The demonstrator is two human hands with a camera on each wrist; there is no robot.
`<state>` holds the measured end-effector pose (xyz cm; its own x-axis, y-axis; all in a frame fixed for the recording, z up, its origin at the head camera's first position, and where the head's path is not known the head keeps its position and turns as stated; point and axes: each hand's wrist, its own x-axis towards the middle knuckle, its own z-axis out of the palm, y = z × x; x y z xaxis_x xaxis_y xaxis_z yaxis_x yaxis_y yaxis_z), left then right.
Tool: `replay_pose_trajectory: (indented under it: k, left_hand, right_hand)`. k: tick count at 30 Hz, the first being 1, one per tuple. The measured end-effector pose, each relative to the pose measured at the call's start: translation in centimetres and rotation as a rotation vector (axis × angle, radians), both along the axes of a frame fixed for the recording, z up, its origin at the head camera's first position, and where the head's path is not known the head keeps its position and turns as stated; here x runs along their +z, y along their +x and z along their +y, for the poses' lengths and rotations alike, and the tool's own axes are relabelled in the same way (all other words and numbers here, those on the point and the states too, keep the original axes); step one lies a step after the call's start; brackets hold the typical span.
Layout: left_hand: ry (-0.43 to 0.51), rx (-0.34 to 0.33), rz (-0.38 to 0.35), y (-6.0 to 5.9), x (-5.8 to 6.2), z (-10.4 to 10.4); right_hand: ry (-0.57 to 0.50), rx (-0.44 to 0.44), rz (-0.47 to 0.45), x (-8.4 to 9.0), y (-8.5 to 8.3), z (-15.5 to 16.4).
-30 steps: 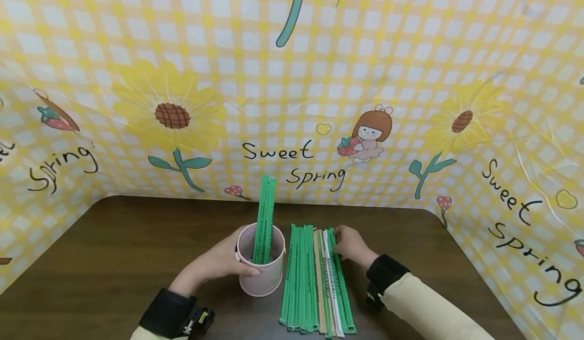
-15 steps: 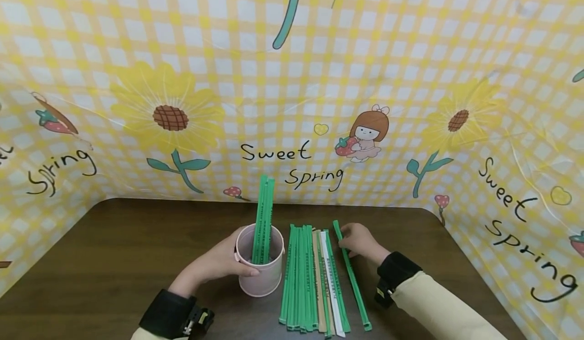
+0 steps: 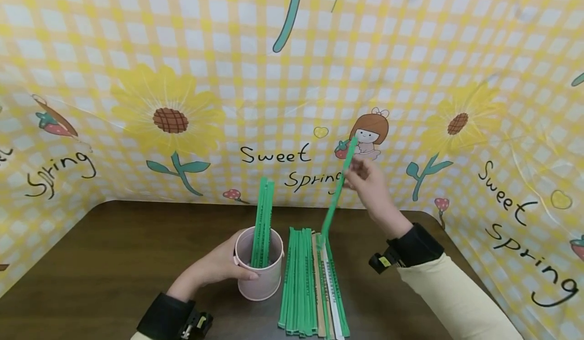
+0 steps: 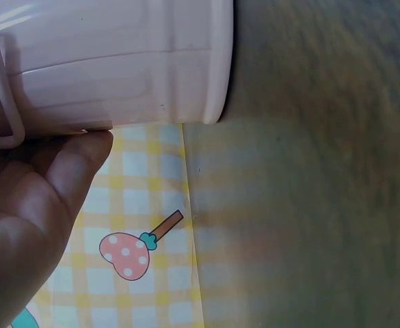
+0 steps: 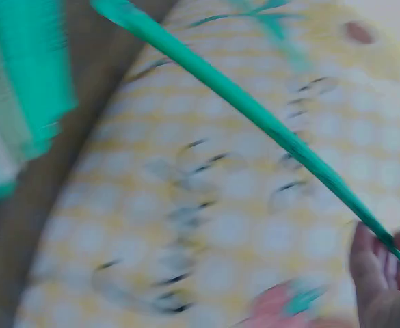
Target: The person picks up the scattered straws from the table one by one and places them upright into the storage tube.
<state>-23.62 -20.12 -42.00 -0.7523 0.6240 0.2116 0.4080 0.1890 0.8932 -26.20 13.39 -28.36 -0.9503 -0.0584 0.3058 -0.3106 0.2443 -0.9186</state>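
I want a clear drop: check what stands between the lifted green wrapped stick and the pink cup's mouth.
Nothing visible blocks the way. The right hand pinches the green wrapped stick in the air right of the pink plastic cup. The green sticks already in the cup take part of its mouth; the left hand grips its side.

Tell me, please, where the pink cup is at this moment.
In the head view the pink cup stands on the dark table, left of the row of green packets, with the left hand gripping its near side.
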Motion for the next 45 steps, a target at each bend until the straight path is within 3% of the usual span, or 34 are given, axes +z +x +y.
replay_pose_trajectory:
  k: [4, 9, 17, 22, 28, 34, 45]
  left_hand:
    - [0.003, 0.013, -0.002, 0.1, 0.1, -0.1]
    - [-0.008, 0.014, -0.029, 0.1, 0.2, -0.2]
    - [-0.011, 0.028, 0.001, -0.1, 0.2, -0.3]
    - [-0.004, 0.015, 0.006, 0.1, 0.0, -0.4]
    - [-0.021, 0.041, 0.015, 0.4, 0.0, -0.4]
    - [-0.039, 0.051, -0.003, 0.6, 0.1, -0.3]
    - [-0.036, 0.045, -0.024, 0.2, 0.0, -0.1]
  right_hand:
    - [-0.176, 0.05, 0.195, 2.1, 1.2, -3.1]
    - [-0.118, 0.135, 0.326, 1.0, 2.2, -7.1]
    - [0.123, 0.176, 0.242, -2.5, 2.0, -9.5]
    - [0.127, 0.175, 0.193, -3.8, 1.5, -9.5]
    - [0.116, 0.206, 0.205, -5.3, 0.9, -9.8]
    - [0.162, 0.191, 0.173, -6.8, 0.8, -10.4]
    - [0.258, 0.177, 0.203, -8.3, 0.8, -11.4]
